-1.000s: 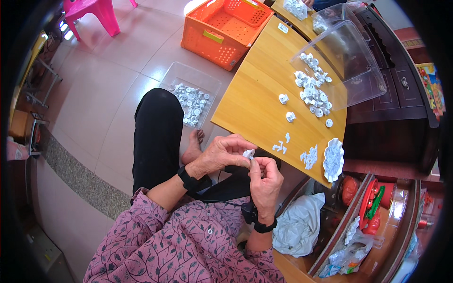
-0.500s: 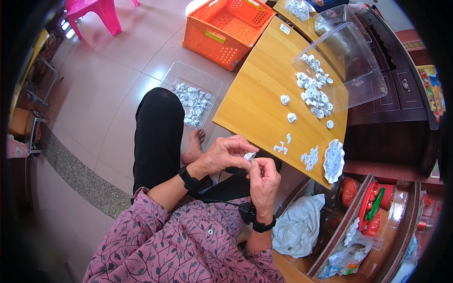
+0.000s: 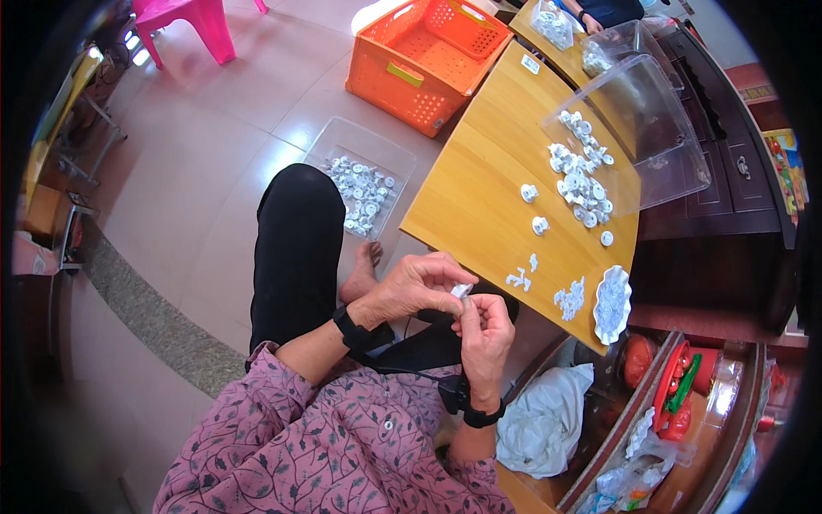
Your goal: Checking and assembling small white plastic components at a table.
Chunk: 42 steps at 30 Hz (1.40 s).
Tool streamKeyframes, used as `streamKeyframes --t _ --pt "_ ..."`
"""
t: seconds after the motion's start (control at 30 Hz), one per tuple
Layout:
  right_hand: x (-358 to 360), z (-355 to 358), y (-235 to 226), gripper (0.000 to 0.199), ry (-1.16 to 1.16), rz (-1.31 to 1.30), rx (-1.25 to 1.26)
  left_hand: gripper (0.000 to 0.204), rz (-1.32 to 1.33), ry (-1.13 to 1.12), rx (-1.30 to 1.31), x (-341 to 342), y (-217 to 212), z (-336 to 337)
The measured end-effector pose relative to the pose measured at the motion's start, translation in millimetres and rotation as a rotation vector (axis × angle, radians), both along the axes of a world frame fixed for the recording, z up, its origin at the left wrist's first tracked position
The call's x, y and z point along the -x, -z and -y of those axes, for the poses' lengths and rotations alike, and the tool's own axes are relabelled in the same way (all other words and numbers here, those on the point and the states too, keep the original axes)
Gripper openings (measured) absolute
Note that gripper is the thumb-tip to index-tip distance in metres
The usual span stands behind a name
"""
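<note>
Between thumb and fingers, my left hand [image 3: 419, 285] pinches a small white plastic part [image 3: 462, 290] in front of my body. Thumb and fingertips of my right hand [image 3: 485, 330] are pressed together against its lower side; whether they grip a smaller piece is hidden. On the wooden table [image 3: 479, 163] to the right lie a heap of round white plastic parts [image 3: 582, 190] and two single ones nearer me. Tiny white pieces [image 3: 569, 299] lie in small groups by the table's near edge. Beside them a scalloped white dish [image 3: 611, 306] holds more tiny pieces.
A clear bin [image 3: 402, 158] of white parts stands on the floor beyond my knee. Behind it is an orange crate [image 3: 402, 86]. A tipped clear box [image 3: 676, 154] rests at the table's far right. Another person's hand [image 3: 591, 23] shows at the top. An open drawer [image 3: 711, 428] is lower right.
The whole view has shifted slightly, so things sit a little lower and further right. Both hands keep the white part between them. A co-worker's hand has come into view at the top.
</note>
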State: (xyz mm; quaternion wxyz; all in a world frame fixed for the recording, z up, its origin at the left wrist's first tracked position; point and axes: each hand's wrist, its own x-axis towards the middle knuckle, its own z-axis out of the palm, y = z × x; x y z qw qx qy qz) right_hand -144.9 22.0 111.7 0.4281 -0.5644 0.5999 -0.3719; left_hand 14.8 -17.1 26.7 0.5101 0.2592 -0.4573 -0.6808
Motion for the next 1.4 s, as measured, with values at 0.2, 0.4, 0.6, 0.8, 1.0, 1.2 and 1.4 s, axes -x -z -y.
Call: streamKeyframes --t 0.2,0.4,0.6,0.8,1.0,1.2,1.4 --pt "-7 6 5 0.011 -0.036 -0.016 0.011 0.045 0.053 -0.066 0.058 -13 -8 1" --pt "-11 8 11 0.012 -0.06 0.039 -0.019 0.043 0.126 -0.112 0.065 -23 -11 3" --pt "-10 11 14 0.015 -0.078 0.127 -0.053 0.042 0.116 -0.09 0.098 -29 -7 6" --pt "-6 14 9 0.015 -0.092 0.097 -0.06 0.041 0.068 -0.067 0.043 -35 -14 5" --pt "28 48 4 0.012 0.083 -0.387 0.236 0.04 -0.041 -0.364 -0.189 -52 -18 13" --pt "62 106 14 0.035 0.065 -0.845 0.588 0.039 -0.045 -0.8 -0.291 -65 -1 30" --pt "74 136 31 0.026 0.045 -0.88 0.602 0.049 -0.164 -0.932 -0.285 -67 8 40"
